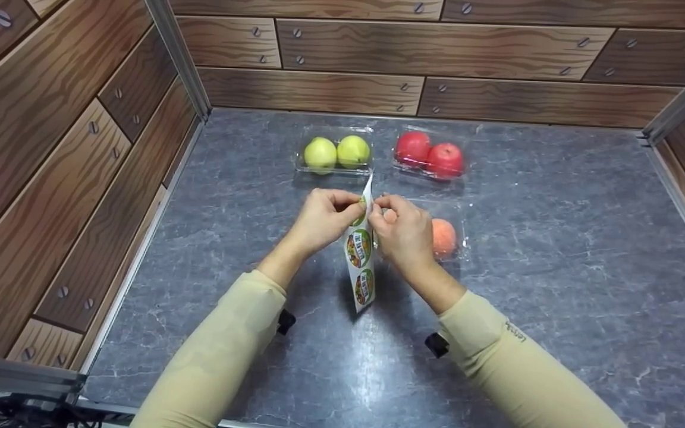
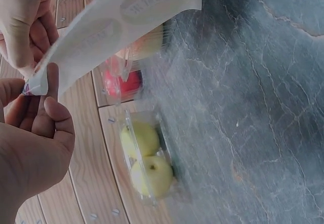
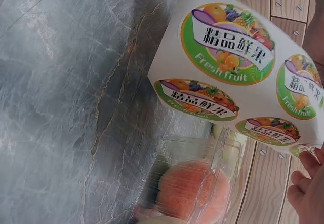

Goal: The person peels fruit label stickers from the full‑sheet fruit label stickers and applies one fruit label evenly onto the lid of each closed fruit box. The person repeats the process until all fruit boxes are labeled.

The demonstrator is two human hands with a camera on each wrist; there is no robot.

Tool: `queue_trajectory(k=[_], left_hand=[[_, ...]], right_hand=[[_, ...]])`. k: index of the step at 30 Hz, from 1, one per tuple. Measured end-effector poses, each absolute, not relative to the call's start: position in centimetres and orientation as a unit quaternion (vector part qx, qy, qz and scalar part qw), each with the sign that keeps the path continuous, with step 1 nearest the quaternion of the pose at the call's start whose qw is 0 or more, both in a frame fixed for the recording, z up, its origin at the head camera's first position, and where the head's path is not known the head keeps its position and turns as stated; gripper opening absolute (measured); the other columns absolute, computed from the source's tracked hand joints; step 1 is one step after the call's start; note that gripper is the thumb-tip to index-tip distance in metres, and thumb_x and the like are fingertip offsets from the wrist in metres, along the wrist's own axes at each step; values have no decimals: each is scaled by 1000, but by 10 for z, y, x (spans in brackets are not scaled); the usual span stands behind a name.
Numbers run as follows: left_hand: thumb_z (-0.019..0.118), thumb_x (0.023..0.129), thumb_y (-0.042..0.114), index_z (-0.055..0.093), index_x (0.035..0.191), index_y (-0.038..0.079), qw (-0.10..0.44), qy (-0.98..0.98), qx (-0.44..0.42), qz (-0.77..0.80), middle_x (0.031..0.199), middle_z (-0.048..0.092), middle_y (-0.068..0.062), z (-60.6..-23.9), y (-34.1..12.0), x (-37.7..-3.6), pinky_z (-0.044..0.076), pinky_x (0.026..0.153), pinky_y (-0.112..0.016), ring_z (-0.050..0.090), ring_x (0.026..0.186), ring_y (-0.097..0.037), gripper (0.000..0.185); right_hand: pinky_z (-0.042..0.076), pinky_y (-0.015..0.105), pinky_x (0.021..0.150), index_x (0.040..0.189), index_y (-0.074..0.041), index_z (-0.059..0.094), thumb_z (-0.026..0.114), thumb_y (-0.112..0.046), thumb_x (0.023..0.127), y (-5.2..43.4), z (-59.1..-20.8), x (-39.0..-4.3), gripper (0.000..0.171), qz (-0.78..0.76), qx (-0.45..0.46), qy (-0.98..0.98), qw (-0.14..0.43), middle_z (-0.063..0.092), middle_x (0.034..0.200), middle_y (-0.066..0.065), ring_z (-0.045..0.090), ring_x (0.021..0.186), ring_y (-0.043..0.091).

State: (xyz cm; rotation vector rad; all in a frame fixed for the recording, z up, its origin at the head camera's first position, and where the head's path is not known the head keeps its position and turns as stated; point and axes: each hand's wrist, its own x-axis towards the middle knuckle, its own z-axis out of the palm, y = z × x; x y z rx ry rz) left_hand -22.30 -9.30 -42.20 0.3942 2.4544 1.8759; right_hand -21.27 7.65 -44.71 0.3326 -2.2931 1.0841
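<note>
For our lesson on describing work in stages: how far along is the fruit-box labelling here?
Done: none of the three boxes shows a sticker yet. In hand: the left hand and right hand pinch the top of the sticker sheet, apparently peeling one. Left: the green apple box, the red apple box and the peach box all look unlabelled.

White sticker sheet bears green-rimmed fruit labels; grey marbled table; beige sleeves, seemingly.
</note>
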Motion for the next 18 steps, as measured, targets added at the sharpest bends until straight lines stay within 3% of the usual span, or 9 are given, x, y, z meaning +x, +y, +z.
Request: queue_trajectory(k=[4,9,18], left_hand=[[71,97,6,67,132,-9,47,762,102,638,114,77,-20,-424,-90,-225,61,79,-29,73,92,-19,39],[75,96,11,43,155,-6,93,734,63,670,120,73,-25,-423,-91,-225,62,83,-37,75,92,-25,70],[81,91,16,51,151,-5,50,773,48,630,115,68,-19,-424,-98,-225,58,76,-30,66,107,-30,70]], right_hand=[[55,56,67,91,-4,79,74,-11,88,78,-446,-213,9,421,111,-853,288,79,91,13,74,76,41],[57,55,69,92,-5,80,75,-10,87,77,-445,-211,9,437,106,-847,285,80,92,13,76,79,37],[59,54,73,93,-4,80,76,-10,89,77,-444,-212,9,447,111,-842,281,80,95,14,76,82,35]])
